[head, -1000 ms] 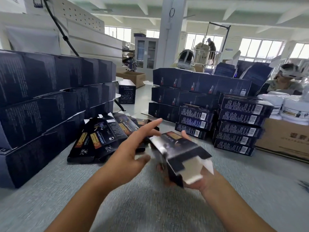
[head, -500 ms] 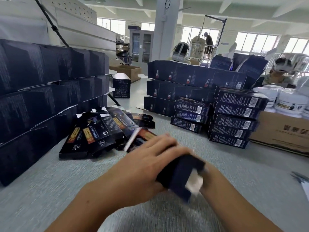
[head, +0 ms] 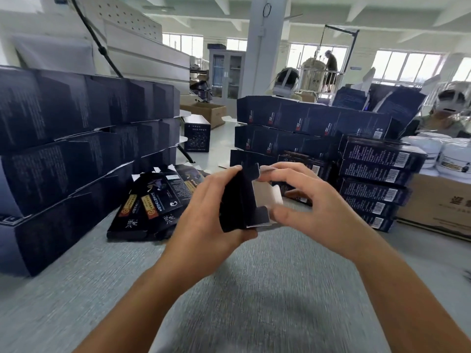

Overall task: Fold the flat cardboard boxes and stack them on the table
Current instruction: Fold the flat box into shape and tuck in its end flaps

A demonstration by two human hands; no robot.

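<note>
Hands meet over a grey table (head: 254,289) as a worker shapes a dark cardboard box (head: 237,200), held in the air just above it. Left hand (head: 209,215) is clamped round the box's body; right hand (head: 303,200) pinches the white end flaps, which face it. Long axis appears to run left to right between the palms, so the closing tuck falls to the right. Flat boxes (head: 153,202) lie just beyond the left hand; folded stacks (head: 377,179) stand behind the right.

A white square pillar (head: 265,44) rises mid-room beneath a beamed white ceiling (head: 331,8). Daylight pours through the far windows (head: 405,63) (a long row), beside a grey glass-door cabinet (head: 226,72).
</note>
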